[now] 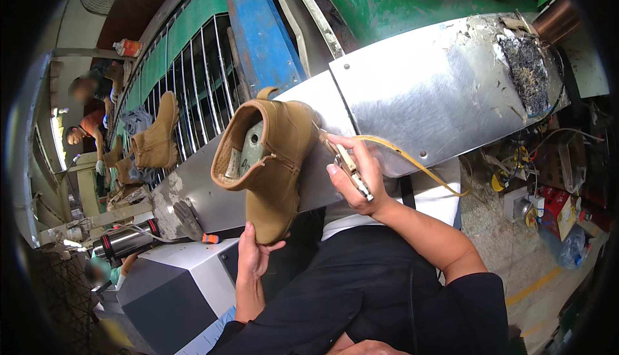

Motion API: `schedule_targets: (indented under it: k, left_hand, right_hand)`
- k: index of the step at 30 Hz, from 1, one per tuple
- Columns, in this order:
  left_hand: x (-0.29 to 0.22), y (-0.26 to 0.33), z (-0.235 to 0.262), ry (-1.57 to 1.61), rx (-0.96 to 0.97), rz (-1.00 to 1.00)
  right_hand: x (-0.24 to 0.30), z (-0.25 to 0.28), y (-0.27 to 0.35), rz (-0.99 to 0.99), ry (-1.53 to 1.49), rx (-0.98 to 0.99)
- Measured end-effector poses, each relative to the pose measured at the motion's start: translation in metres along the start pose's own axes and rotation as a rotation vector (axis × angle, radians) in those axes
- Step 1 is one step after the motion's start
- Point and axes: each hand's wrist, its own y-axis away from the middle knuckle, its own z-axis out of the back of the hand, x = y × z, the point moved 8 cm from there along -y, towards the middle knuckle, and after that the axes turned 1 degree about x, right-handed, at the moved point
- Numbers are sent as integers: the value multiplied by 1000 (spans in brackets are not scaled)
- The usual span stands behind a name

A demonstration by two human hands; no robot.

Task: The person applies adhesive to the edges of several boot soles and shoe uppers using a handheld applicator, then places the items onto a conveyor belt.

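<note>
A tan ankle boot [274, 210] with a pull loop at its heel is tilted above the metal bench, its opening toward the left. Inside it shows a green shoe last [250, 145] with a round hole. My left hand [253, 252] grips the boot's toe from below, thumb against the side. My right hand [364, 184] is closed around a slim hand tool [349, 169] with a pale lever and metal parts. The tool's thin tip reaches the boot's heel side near the sole; whether it touches is unclear. A yellow hose [403, 152] runs from beside that hand.
The shiny metal bench [419, 90] crosses the view, with a crusted dark patch [525, 74] at its far right. Another tan boot [157, 132] sits by a barred green conveyor [187, 32]. An orange-handled tool [209, 238] lies at left. Co-workers are at far left.
</note>
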Motion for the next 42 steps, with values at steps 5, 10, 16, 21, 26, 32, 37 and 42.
schedule_targets:
  k: [5,10,16,21,26,32,37,42]
  left_hand:
    - [3,4,-48,63,162,43]
    - [9,-2,-94,162,338,158]
    - [11,-1,-149,219,611,293]
    - [18,1,-182,240,789,354]
    - [26,-9,-210,365,845,378]
    - [22,-18,-236,424,913,328]
    - [21,-30,-238,445,772,343]
    - [31,-57,-265,415,764,302]
  right_hand:
    - [-4,-4,5,-45,-12,36]
    - [-7,-8,19,-105,-38,88]
    - [-10,8,40,-184,-135,120]
    - [17,36,53,-400,-217,120]
    - [49,56,53,-477,-134,72]
    - [61,57,55,-407,-65,24]
    - [45,49,67,-230,-69,-101]
    - [26,48,76,-52,92,-172]
